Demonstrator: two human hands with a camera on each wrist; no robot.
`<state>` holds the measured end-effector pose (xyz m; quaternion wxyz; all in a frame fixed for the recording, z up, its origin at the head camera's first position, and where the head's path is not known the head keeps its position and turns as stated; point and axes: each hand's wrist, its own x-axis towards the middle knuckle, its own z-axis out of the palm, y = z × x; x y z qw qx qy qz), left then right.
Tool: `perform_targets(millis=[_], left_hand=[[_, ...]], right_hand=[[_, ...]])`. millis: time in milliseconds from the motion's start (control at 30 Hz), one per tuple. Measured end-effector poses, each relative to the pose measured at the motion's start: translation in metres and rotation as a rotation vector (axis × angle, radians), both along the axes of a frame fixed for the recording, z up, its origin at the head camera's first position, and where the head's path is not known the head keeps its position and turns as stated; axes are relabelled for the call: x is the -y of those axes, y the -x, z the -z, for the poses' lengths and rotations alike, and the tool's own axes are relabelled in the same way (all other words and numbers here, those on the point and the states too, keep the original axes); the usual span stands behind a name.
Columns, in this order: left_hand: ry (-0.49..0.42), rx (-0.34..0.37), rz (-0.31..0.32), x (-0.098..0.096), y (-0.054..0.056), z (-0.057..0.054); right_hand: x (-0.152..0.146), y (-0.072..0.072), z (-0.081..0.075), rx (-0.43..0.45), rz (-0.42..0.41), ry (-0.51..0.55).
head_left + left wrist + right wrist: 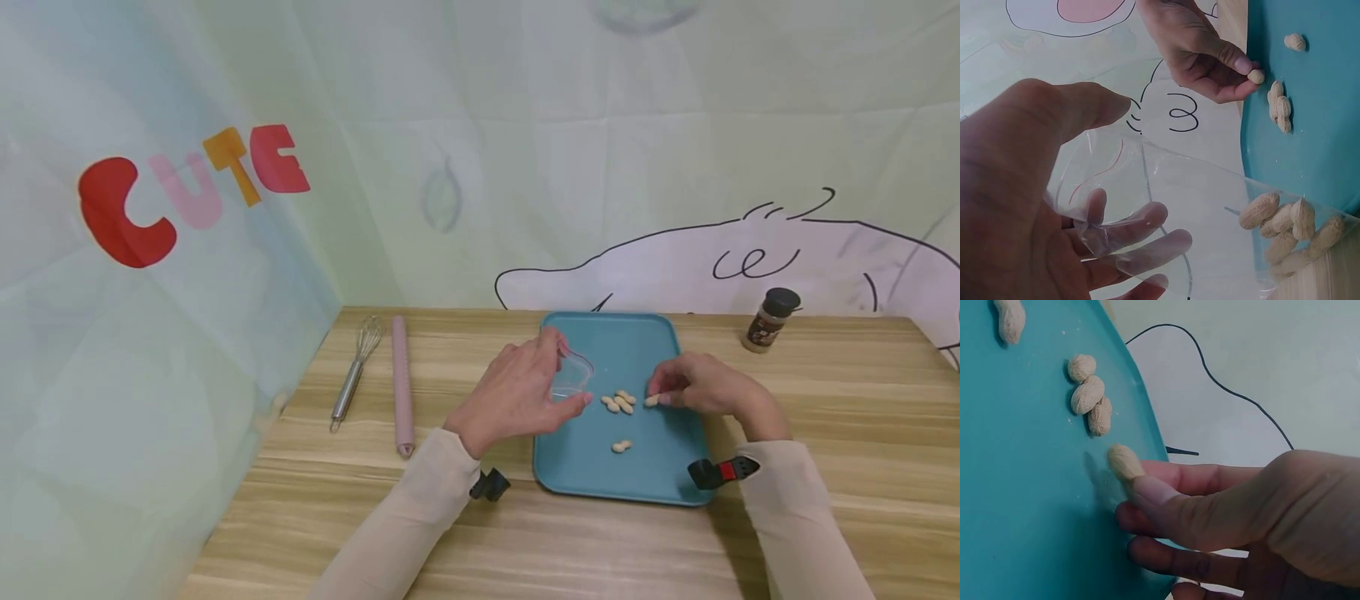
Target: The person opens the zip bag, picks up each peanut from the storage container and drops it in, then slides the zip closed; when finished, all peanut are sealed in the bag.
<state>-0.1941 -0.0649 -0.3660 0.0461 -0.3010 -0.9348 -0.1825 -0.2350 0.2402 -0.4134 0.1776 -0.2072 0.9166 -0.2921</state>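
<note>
My left hand (517, 387) holds a clear zip bag (573, 375) with a red strip at its mouth, over the left part of a blue tray (600, 477). In the left wrist view, several peanuts (1304, 219) lie in the bottom of the bag (1204, 187); curved fingers show through the plastic, the thumb apart from them. Between thumb and fingertips, my right hand (701, 385) pinches one peanut (1125, 462) close over the tray's right side. A small cluster of peanuts (619, 402) lies mid-tray, and a single peanut (622, 447) sits nearer the front.
Left of the tray, a pink rolling pin (402, 387) and a metal whisk (356, 375) lie on the wooden table (315, 517). A dark-lidded jar (771, 320) stands at the back right. Printed cloth (465, 167) hangs behind and along the left.
</note>
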Motion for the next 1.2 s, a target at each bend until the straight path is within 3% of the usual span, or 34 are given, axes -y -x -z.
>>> perform_targets(millis=[267,500,667,900,1200], left_hand=[[-0.003,-0.005,-0.003,0.0,0.0,-0.001],[-0.008,0.017,-0.007,0.001,0.0,0.0],[-0.006,0.012,-0.001,0.001,0.001,0.0],[-0.003,-0.009,0.005,0.0,0.002,0.0],[-0.015,-0.005,0.013,0.002,0.002,0.0]], right_hand=[[0.01,0.0,-0.009,-0.164,0.065,0.057],[0.022,-0.012,-0.035,-0.243,0.099,0.142],[0.029,-0.024,-0.056,-0.357,0.085,0.201],[0.043,-0.042,-0.076,-0.416,0.075,0.201],[0.064,-0.051,-0.082,-0.502,0.017,0.255]])
